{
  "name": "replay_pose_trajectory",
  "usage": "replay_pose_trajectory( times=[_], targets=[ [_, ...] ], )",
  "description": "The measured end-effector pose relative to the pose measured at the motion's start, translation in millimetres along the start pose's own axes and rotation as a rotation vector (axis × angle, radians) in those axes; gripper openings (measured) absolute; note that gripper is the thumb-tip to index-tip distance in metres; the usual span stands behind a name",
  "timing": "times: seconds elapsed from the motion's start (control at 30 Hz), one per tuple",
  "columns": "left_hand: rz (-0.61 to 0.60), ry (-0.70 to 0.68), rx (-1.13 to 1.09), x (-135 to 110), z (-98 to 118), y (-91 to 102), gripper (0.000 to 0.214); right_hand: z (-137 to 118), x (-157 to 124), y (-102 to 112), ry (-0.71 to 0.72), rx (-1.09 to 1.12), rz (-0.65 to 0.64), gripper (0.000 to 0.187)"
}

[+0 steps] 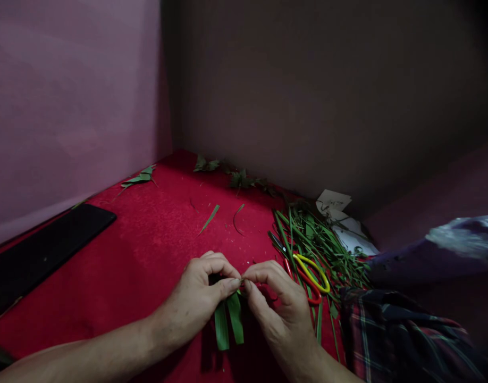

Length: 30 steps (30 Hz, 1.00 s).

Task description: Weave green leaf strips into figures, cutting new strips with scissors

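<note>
Two broad green leaf strips (229, 322) hang down below the fingertips, over the red surface. My left hand (202, 292) pinches their upper end between thumb and forefinger. Tip to tip with it, my right hand (278, 298) is also closed in a pinch at the same spot. What lies exactly between the right fingertips is too small to make out. Just to the right of my right hand lie scissors (311, 271) with one yellow and one red handle, their blades pointing to the upper left.
A heap of cut green stems and leaves (319, 234) lies at the right, with white paper pieces (350, 231) behind it. A black flat slab (48, 255) rests along the left wall. Leaf scraps (210, 218) are scattered ahead. Plaid cloth (399, 335) is at the lower right.
</note>
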<state>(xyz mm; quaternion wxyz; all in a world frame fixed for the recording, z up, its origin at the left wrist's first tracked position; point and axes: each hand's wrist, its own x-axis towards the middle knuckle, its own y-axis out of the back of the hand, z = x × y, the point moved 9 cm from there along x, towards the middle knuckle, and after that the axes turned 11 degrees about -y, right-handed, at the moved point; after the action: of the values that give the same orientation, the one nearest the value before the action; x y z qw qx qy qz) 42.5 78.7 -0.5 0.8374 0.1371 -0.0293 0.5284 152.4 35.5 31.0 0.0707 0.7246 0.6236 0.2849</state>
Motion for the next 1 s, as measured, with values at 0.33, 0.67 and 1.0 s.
replay_pose_trajectory(
  times=[0.33,0.67,1.0],
  targets=[
    [0.004,0.060,-0.071,-1.4,-7.6,-0.7,0.013,4.4,0.8,-1.3,-0.050,0.051,-0.021,0.011],
    [0.005,0.104,-0.094,-2.0,-9.3,-1.8,0.014,18.5,0.2,-6.2,-0.206,0.144,-0.074,0.010],
    [-0.034,0.118,-0.126,-1.7,-12.0,-4.9,0.015,25.0,1.0,-6.3,-0.272,0.178,-0.076,0.010]
  ],
)
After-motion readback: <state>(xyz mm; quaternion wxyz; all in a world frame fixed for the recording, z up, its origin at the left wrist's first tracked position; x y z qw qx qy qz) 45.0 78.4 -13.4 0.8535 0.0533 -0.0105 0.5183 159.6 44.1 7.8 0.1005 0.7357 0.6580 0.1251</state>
